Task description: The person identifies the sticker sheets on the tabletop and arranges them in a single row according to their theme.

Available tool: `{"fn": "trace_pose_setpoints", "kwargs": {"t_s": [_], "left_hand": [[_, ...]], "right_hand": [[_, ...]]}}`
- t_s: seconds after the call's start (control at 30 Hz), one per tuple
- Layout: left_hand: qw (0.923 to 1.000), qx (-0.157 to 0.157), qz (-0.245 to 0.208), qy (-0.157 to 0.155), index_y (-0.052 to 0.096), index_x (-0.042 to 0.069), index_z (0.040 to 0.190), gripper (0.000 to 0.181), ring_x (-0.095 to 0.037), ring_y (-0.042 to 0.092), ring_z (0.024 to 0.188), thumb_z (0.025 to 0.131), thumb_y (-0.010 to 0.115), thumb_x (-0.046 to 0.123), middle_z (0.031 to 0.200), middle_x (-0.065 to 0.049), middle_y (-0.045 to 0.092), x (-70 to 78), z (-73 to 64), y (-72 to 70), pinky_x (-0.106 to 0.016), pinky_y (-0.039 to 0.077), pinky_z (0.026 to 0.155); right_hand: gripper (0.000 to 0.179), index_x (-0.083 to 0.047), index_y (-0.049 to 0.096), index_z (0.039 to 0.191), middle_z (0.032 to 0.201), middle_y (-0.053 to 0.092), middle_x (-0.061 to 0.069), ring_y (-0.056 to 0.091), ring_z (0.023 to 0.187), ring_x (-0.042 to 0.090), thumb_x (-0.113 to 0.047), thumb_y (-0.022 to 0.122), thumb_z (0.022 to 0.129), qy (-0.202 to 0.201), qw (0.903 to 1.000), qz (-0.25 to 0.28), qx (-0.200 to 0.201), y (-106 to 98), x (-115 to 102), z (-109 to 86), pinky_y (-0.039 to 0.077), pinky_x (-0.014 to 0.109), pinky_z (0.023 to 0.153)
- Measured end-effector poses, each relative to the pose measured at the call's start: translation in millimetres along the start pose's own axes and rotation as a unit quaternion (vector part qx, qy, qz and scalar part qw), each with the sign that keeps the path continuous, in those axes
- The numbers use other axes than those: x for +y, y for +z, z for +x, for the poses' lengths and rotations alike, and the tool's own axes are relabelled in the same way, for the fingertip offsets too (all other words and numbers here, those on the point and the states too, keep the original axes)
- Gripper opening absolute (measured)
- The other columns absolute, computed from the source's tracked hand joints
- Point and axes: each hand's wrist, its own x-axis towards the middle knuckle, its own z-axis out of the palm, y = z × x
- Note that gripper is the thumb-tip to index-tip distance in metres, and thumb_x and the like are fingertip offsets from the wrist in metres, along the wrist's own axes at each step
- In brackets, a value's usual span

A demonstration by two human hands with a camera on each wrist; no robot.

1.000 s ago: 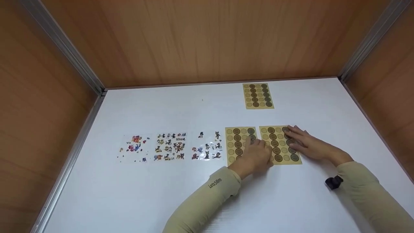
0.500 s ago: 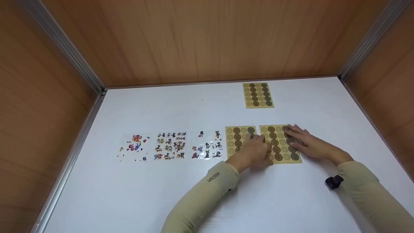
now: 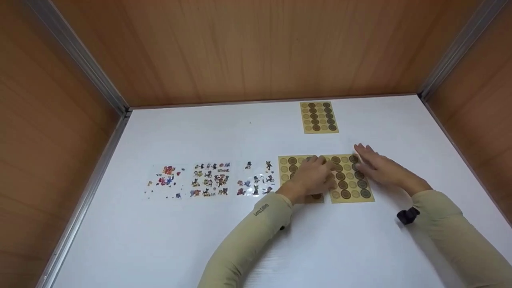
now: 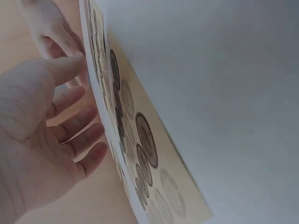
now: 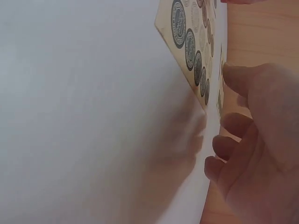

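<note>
Two tan sheets printed with rows of coin-like circles lie side by side in the head view, a left sheet (image 3: 285,182) and a right sheet (image 3: 352,185). Over the neighbouring edges of both is my left hand (image 3: 312,176), fingers loosely bent; it hides part of the left sheet. In the left wrist view that hand (image 4: 42,135) has spread, relaxed fingers with nothing between them. My right hand (image 3: 382,170) is at the right sheet's upper right edge, fingers extended. The right wrist view shows the right hand (image 5: 266,140) holding nothing, beside the printed circles.
A third coin-printed sheet (image 3: 319,117) lies farther back on the white table (image 3: 192,136). To the left are three clear sheets of small colourful figures (image 3: 168,180), (image 3: 210,180), (image 3: 256,180) in a row. Wooden panels (image 3: 256,48) enclose the back and sides.
My left hand has shifted slightly up and away from its earlier position on the sheets, its fingers loosening. My right hand has moved a little up, and the right sheet slightly right.
</note>
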Motion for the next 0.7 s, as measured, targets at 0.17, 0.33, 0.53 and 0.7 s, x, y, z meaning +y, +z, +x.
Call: {"fn": "trace_pose_setpoints", "kwargs": {"t_s": [0.17, 0.33, 0.53, 0.7], "left_hand": [[0.9977, -0.014, -0.041, -0.052, 0.063, 0.018, 0.133, 0.042, -0.02, 0.054, 0.119, 0.1, 0.063, 0.043, 0.127, -0.002, 0.06, -17.8, 6.2, -13.4, -0.037, 0.047, 0.102], [0.98, -0.04, -0.138, -0.137, 0.064, 0.013, 0.135, 0.045, -0.019, 0.055, 0.115, 0.1, 0.063, 0.042, 0.124, -0.003, 0.061, -36.2, 12.1, -33.1, -0.033, 0.047, 0.103], [0.9512, -0.042, -0.212, -0.221, 0.059, 0.011, 0.142, 0.049, -0.021, 0.053, 0.128, 0.103, 0.058, 0.039, 0.14, -0.007, 0.057, -55.5, 15.1, -49.4, -0.037, 0.043, 0.111], [0.9433, -0.052, -0.213, -0.249, 0.051, 0.011, 0.15, 0.05, -0.024, 0.043, 0.143, 0.107, 0.049, 0.036, 0.152, -0.007, 0.05, -71.6, 14.6, -56.2, -0.04, 0.033, 0.119]], "right_hand": [[0.074, 0.003, 0.009, 0.16, 0.165, 0.003, 0.027, -0.001, 0.152, 0.045, -0.04, 0.042, 0.109, 0.038, 0.9993, -0.002, 0.0, -10.5, -10.0, 29.9, 0.005, 0.061, 0.121], [0.08, 0.009, 0.004, 0.157, 0.163, -0.005, 0.031, -0.007, 0.151, 0.047, -0.047, 0.035, 0.109, 0.089, 0.9956, 0.025, 0.014, -22.1, -17.0, 66.0, -0.002, 0.06, 0.121], [0.078, 0.018, -0.001, 0.152, 0.157, -0.009, 0.041, -0.012, 0.146, 0.056, -0.041, 0.026, 0.109, 0.175, 0.9826, 0.044, 0.044, -22.3, -21.9, 98.9, -0.004, 0.065, 0.119], [0.073, 0.018, -0.004, 0.152, 0.157, -0.012, 0.041, -0.015, 0.145, 0.057, -0.035, 0.021, 0.108, 0.229, 0.9679, 0.077, 0.07, -14.0, -25.0, 114.0, -0.007, 0.068, 0.117]]}}
